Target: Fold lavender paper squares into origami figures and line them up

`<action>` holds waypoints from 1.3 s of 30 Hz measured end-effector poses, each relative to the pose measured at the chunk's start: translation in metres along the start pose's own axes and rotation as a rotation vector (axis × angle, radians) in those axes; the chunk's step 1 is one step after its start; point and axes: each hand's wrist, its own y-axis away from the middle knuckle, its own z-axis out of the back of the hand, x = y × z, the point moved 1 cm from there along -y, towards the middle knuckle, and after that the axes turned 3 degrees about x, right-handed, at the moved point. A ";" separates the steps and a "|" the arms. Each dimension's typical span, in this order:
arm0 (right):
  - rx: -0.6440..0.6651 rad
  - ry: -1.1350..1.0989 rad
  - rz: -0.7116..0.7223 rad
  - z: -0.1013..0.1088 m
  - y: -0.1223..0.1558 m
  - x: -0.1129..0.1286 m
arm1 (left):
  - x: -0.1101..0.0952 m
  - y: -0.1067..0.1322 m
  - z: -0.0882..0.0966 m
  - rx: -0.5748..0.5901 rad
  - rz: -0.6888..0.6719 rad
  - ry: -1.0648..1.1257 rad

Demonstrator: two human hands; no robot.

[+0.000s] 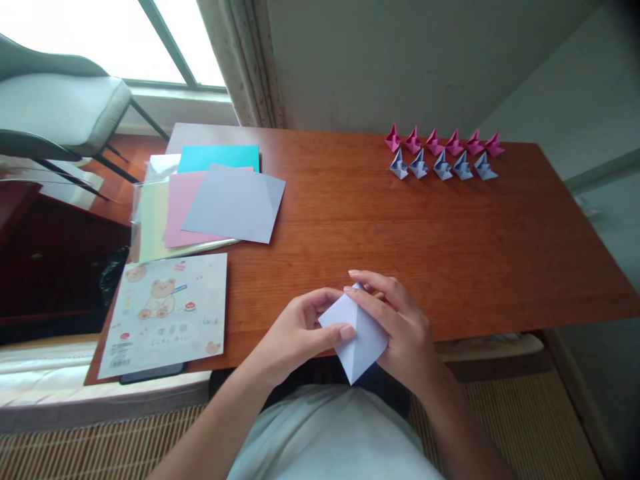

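A folded sheet of lavender origami paper (365, 340) is held between both hands above the table's near edge, in a diamond shape with a crease down its middle. My left hand (300, 327) pinches it from the left, the thumb lying flat on its face and the fingers behind. On the other side, my right hand (405, 327) grips the right edge, its fingers reaching over the top corner. The back of the paper and some fingertips are hidden.
On the wooden table (340, 220), pink folded paper figures (434, 143) and lavender folded figures (443, 167) stand in two rows at the far right. Loose coloured sheets (235, 203) lie at the left, behind a bear-printed packet (165, 320). A chair (65, 107) stands beyond.
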 end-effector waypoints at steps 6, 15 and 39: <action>0.048 0.041 0.015 0.000 0.000 0.000 | -0.001 0.000 -0.003 0.062 -0.020 -0.038; 0.076 0.080 0.052 -0.001 0.001 0.000 | 0.001 -0.001 -0.002 0.096 -0.021 -0.075; -0.087 -0.388 -0.262 0.016 0.006 0.000 | 0.004 -0.004 0.001 -0.205 -0.230 -0.122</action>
